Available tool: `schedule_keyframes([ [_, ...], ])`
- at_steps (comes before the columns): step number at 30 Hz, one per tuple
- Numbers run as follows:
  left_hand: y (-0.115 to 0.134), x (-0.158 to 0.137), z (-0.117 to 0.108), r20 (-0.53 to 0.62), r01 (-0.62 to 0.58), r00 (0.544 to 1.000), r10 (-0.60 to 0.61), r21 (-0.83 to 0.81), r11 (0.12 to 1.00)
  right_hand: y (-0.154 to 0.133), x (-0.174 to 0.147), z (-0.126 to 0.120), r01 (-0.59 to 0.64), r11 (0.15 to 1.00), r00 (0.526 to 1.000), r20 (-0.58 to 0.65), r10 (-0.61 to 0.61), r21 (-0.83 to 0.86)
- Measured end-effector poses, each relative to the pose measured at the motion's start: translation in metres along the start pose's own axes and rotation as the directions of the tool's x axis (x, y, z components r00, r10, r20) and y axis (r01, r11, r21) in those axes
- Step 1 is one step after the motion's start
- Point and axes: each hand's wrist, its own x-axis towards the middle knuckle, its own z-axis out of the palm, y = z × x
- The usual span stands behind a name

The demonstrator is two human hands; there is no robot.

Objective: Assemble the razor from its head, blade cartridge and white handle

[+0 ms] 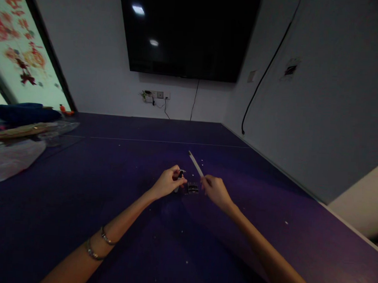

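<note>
My left hand (171, 183) pinches a small black-and-white piece (181, 173) between thumb and fingers; its kind is too small to make out. In my right hand (216, 189) is one end of a thin, flat white strip (196, 163). It slants up and away to the left, and its far end is dark. Between the two hands a small dark rectangular object (192, 188) lies on the purple surface (135, 231). Neither hand visibly touches it.
Tiny white scraps (202, 161) are scattered on the purple surface. Plastic bags (15, 159) and a blue cloth bundle (27, 112) lie at the left. A black cable (269, 68) hangs down the right wall, and a television (190, 33) is mounted ahead.
</note>
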Motion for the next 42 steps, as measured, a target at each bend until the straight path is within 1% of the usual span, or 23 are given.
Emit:
schedule_keyframes([
  [2,0.003,-0.002,0.001,0.012,-0.021,1.0,0.021,0.007,1.0,0.014,0.011,-0.018,0.044,0.977,0.995,-0.093,-0.025,0.208],
  [4,0.006,-0.004,0.002,0.023,-0.036,0.999,0.036,0.018,0.999,0.025,0.018,-0.035,0.124,0.943,0.981,-0.184,-0.068,0.308],
  [6,0.009,-0.006,0.003,0.025,-0.047,0.999,0.046,0.032,0.998,0.032,0.022,-0.051,0.176,0.938,0.964,-0.243,-0.104,0.297],
  [8,0.012,-0.007,0.003,0.003,-0.059,0.998,0.059,0.045,0.997,0.032,0.022,-0.064,0.197,0.949,0.956,-0.261,-0.131,0.245],
  [10,0.015,-0.008,0.003,-0.032,-0.076,0.996,0.079,0.071,0.995,0.027,0.019,-0.075,0.216,0.954,0.956,-0.241,-0.164,0.207],
  [12,0.016,-0.008,0.001,-0.052,-0.094,0.993,0.101,0.13,0.987,0.019,0.014,-0.082,0.242,0.951,0.959,-0.192,-0.206,0.191],
  [15,0.016,-0.007,0.0,-0.051,-0.11,0.991,0.123,0.207,0.972,0.005,0.007,-0.085,0.271,0.948,0.961,-0.111,-0.255,0.169],
  [18,0.015,-0.008,0.001,-0.046,-0.121,0.99,0.134,0.218,0.968,-0.005,0.003,-0.082,0.292,0.946,0.956,-0.05,-0.288,0.142],
  [22,0.017,-0.01,0.005,-0.05,-0.129,0.988,0.145,0.244,0.961,-0.008,0.002,-0.075,0.304,0.944,0.951,0.021,-0.309,0.127],
  [24,0.021,-0.011,0.007,-0.06,-0.136,0.986,0.153,0.232,0.963,-0.004,0.004,-0.073,0.297,0.946,0.953,0.016,-0.301,0.128],
  [27,0.026,-0.013,0.009,-0.06,-0.163,0.982,0.18,0.224,0.961,0.003,0.007,-0.073,0.279,0.954,0.96,-0.034,-0.277,0.111],
  [28,0.027,-0.013,0.009,-0.06,-0.168,0.981,0.187,0.236,0.957,0.005,0.007,-0.074,0.278,0.954,0.96,-0.029,-0.277,0.114],
  [32,0.022,-0.013,0.009,-0.052,-0.166,0.981,0.189,0.296,0.941,0.004,0.006,-0.078,0.298,0.94,0.948,0.061,-0.311,0.167],
  [36,0.017,-0.014,0.011,-0.015,-0.177,0.982,0.189,0.283,0.943,0.002,0.005,-0.081,0.285,0.951,0.957,0.014,-0.288,0.117],
  [37,0.017,-0.014,0.012,-0.01,-0.176,0.982,0.187,0.284,0.943,0.002,0.005,-0.083,0.283,0.953,0.958,0.019,-0.287,0.111],
  [40,0.016,-0.015,0.014,0.0,-0.173,0.983,0.182,0.31,0.935,0.001,0.004,-0.086,0.297,0.944,0.944,0.102,-0.312,0.145],
  [42,0.016,-0.015,0.015,0.006,-0.173,0.984,0.18,0.315,0.933,0.001,0.004,-0.087,0.303,0.94,0.938,0.126,-0.324,0.159],
])
